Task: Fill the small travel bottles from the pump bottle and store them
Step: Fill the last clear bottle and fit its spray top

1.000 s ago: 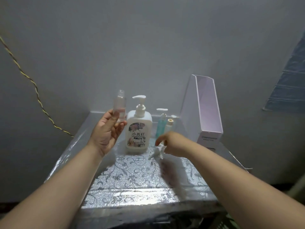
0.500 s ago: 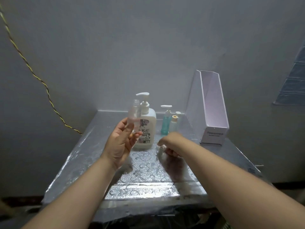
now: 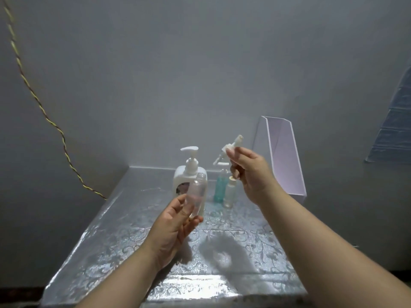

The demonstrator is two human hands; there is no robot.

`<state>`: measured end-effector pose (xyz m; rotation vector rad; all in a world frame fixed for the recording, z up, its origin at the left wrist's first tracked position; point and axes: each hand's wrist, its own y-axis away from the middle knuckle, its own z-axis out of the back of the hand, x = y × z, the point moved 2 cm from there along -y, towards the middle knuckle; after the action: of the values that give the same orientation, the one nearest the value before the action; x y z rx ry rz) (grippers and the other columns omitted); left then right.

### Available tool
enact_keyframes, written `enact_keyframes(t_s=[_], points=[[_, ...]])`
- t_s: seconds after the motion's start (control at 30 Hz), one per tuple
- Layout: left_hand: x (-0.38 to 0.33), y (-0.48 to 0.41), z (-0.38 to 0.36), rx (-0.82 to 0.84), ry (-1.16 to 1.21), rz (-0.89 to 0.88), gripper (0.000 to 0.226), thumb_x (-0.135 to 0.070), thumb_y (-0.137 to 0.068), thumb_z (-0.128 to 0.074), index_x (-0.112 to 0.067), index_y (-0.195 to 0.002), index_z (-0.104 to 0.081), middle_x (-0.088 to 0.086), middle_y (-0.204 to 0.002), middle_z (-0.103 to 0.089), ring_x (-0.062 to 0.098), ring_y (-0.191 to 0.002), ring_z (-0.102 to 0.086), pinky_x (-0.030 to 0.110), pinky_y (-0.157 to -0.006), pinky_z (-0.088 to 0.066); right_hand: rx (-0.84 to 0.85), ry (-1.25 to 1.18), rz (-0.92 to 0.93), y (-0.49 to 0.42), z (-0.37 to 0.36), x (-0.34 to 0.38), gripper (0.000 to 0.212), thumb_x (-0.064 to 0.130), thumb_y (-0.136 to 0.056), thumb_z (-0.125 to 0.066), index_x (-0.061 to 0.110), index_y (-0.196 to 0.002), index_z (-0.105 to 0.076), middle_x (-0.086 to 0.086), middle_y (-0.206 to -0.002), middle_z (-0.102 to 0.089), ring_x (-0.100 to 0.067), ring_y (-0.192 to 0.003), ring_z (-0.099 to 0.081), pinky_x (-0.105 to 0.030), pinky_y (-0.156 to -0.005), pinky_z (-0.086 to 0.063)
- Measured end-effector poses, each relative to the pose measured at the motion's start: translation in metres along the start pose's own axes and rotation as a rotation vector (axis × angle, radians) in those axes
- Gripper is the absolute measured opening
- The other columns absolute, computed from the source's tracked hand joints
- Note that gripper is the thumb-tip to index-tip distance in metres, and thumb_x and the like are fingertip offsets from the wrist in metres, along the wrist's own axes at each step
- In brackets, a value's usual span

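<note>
**Mid-refill: open travel bottle in one hand, its pump top in the other**

Gripping a small clear plastic travel bottle (image 3: pixel 196 196) in the left hand (image 3: pixel 175 227), thumb and fingers curled round the lower half, neck bare and open. Held nearly upright, long axis tipped a touch toward 1 o'clock. Can't tell how much is inside, too see-through against what's behind it.

Pinching a little white plastic pump top (image 3: pixel 229 148) in the right hand (image 3: pixel 251 174), fingertips closed on the collar, thin dip tube slanting down toward 7 o'clock. Sits up at roughly 1 o'clock from the open neck, well apart, so not lined up with it yet.

Straight at 12 o'clock behind the held bottle: a big white squarish pump bottle (image 3: pixel 181 176) with a printed label, spout pointing to 9 o'clock. Much nearer the left hand than the right. Guessing either a fill under that spout or a recap comes next. Either way it hinges on meeting that narrow neck, so easy to miss and dribble.

Just to 3 o'clock of the big one: a slim teal translucent bottle (image 3: pixel 219 188) with a white pump, and just beside it a tiny clear bottle (image 3: pixel 230 192) with a yellowish cap. Further out toward 2 o'clock, a pale lilac open-topped file box (image 3: pixel 284 156), probably the storage spot. All on a table (image 3: pixel 133 230) wrapped in shiny silver foil with embossed floral swirls. Looks slick, and with bottles that light, probably tippy.
</note>
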<state>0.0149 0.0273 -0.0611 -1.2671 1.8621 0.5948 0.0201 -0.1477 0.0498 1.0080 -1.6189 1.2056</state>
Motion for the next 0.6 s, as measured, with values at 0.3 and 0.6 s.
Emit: enact_keyframes(t_s=[0.3,0.6], points=[[0.003,-0.006,0.004,-0.002,0.053,0.009,0.053,-0.026,-0.066,-0.080,-0.009,-0.114,-0.066,0.023,-0.124,-0.061,0.027,-0.091,-0.064,0.022,-0.063,-0.059,0.233,0.286,0.050,0.012,-0.023,0.002,0.004,0.010,-0.082,-0.070,0.015,-0.083,-0.068,0.007,-0.067,-0.062,0.006,-0.051,-0.051,-0.004,-0.052,-0.040],[0.007,-0.008,0.010,0.036,0.058,-0.002,0.076,-0.035,-0.039,-0.097,-0.013,-0.107,-0.072,0.019,-0.121,-0.062,0.024,-0.089,-0.064,0.022,-0.063,-0.059,0.289,0.297,-0.063,0.011,-0.025,-0.014,0.019,0.016,-0.077,-0.076,0.020,-0.095,-0.073,-0.008,-0.101,-0.069,-0.014,-0.093,-0.061,-0.025,-0.088,-0.047]])
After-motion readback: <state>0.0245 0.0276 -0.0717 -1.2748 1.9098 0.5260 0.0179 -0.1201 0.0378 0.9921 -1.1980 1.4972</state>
